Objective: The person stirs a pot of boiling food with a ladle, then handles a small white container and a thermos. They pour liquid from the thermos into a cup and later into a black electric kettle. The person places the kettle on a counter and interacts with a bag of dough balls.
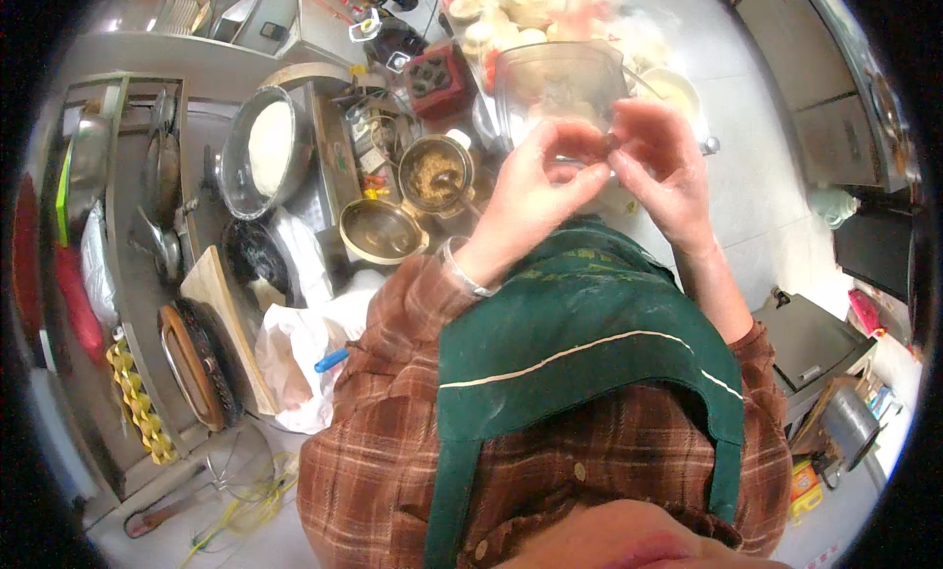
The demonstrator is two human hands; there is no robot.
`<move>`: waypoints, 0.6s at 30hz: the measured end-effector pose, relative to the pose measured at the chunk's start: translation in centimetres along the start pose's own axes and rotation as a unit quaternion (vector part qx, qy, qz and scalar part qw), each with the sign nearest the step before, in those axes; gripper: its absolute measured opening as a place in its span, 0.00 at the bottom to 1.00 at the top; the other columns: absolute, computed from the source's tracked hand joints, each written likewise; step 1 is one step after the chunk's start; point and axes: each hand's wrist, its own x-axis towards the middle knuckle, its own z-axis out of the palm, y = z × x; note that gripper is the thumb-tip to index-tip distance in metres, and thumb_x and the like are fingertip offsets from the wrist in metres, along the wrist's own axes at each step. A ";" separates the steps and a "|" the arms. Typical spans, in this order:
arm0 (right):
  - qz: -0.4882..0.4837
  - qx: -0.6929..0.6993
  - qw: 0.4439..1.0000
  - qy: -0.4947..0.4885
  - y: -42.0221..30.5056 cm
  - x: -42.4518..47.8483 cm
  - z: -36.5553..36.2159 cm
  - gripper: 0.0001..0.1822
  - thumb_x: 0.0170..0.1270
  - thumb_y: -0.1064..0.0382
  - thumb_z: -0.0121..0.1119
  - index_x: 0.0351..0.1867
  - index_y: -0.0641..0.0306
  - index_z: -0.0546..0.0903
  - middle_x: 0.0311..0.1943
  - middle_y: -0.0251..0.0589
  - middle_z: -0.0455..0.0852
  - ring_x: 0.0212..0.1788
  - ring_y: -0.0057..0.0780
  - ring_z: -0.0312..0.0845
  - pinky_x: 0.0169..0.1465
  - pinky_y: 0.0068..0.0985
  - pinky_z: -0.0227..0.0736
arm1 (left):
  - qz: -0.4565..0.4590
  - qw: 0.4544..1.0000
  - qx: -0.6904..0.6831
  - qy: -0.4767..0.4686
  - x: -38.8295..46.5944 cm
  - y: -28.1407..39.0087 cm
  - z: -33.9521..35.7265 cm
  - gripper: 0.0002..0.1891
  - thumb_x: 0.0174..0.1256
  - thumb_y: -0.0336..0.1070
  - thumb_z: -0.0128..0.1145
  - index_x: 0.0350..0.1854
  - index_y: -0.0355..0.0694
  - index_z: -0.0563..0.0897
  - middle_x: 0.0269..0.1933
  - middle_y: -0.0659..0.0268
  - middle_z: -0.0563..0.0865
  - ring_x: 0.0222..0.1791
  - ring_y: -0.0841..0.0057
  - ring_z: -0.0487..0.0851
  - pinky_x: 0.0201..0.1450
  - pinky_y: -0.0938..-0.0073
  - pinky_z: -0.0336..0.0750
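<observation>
My left hand (541, 179) and my right hand (667, 175) meet fingertip to fingertip in front of the green apron (575, 326). A small dark spot shows between the fingertips; I cannot tell whether it is a held thing or a gap. Both hands look pale with powder or moisture. Just beyond them stands a translucent container (560, 61), partly covered by the fingers. Behind it lie several pale round pieces (508, 24), blurred by haze. A bowl of pale yellow liquid (674, 90) sits beyond my right hand.
Left of my hands are a pot of brown crumbly food (431, 173) with a spoon, a second pot (379, 232) and a basin with a white mass (271, 149). A wooden board (228, 326) stands near a white plastic bag (295, 392). Cabinets (818, 98) line the right.
</observation>
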 end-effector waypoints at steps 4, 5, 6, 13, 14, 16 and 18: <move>0.002 0.031 1.000 0.001 0.4 0.1 0.5 0.22 0.53 0.75 0.58 0.52 0.64 0.69 0.41 0.35 0.73 0.43 0.18 0.71 0.43 0.17 0.70 | 0.014 1.000 -0.001 0.008 0.0 -0.2 -0.4 0.15 0.57 0.28 0.59 0.45 0.35 0.73 0.46 0.65 0.78 0.46 0.80 0.76 0.51 0.77 0.72; 0.005 0.045 0.999 -0.002 0.5 0.1 0.6 0.22 0.53 0.75 0.57 0.52 0.64 0.69 0.42 0.35 0.73 0.43 0.18 0.71 0.44 0.18 0.70 | 0.017 1.000 0.001 0.013 -0.1 -0.2 -0.5 0.14 0.57 0.28 0.59 0.45 0.35 0.74 0.46 0.65 0.78 0.46 0.81 0.76 0.51 0.77 0.72; 0.011 0.046 0.999 0.003 0.5 0.1 0.8 0.23 0.53 0.75 0.57 0.52 0.64 0.69 0.42 0.35 0.73 0.44 0.19 0.71 0.45 0.18 0.70 | 0.019 1.000 0.001 0.016 -0.1 -0.2 -0.5 0.14 0.56 0.28 0.59 0.45 0.36 0.74 0.45 0.65 0.78 0.45 0.81 0.76 0.51 0.77 0.72; 0.013 0.081 0.996 0.025 1.0 -0.1 1.4 0.23 0.54 0.76 0.56 0.53 0.64 0.68 0.43 0.35 0.73 0.46 0.19 0.71 0.48 0.19 0.70 | 0.032 0.999 0.000 0.017 -0.2 -0.1 -0.8 0.12 0.56 0.26 0.58 0.43 0.37 0.74 0.45 0.67 0.78 0.45 0.82 0.76 0.49 0.79 0.73; 0.017 0.094 0.995 0.024 1.1 -0.1 1.5 0.23 0.55 0.76 0.56 0.53 0.64 0.67 0.43 0.34 0.73 0.46 0.19 0.71 0.48 0.19 0.70 | 0.035 0.999 -0.004 0.012 -0.2 -0.2 -0.9 0.12 0.56 0.26 0.58 0.43 0.37 0.74 0.45 0.67 0.78 0.45 0.82 0.76 0.49 0.79 0.73; 0.025 0.108 0.994 0.024 1.1 -0.1 1.5 0.23 0.55 0.76 0.56 0.54 0.64 0.67 0.43 0.35 0.73 0.46 0.19 0.71 0.49 0.19 0.70 | 0.032 0.999 -0.019 0.010 -0.1 -0.2 -1.0 0.12 0.56 0.26 0.58 0.43 0.37 0.74 0.44 0.67 0.78 0.44 0.82 0.76 0.48 0.79 0.73; 0.023 0.111 0.993 0.026 1.1 -0.1 1.5 0.24 0.54 0.76 0.57 0.54 0.65 0.67 0.42 0.35 0.73 0.45 0.20 0.71 0.49 0.20 0.70 | 0.017 0.999 -0.041 0.017 -0.1 0.2 -0.7 0.13 0.56 0.26 0.59 0.43 0.37 0.74 0.44 0.68 0.78 0.44 0.82 0.76 0.48 0.78 0.73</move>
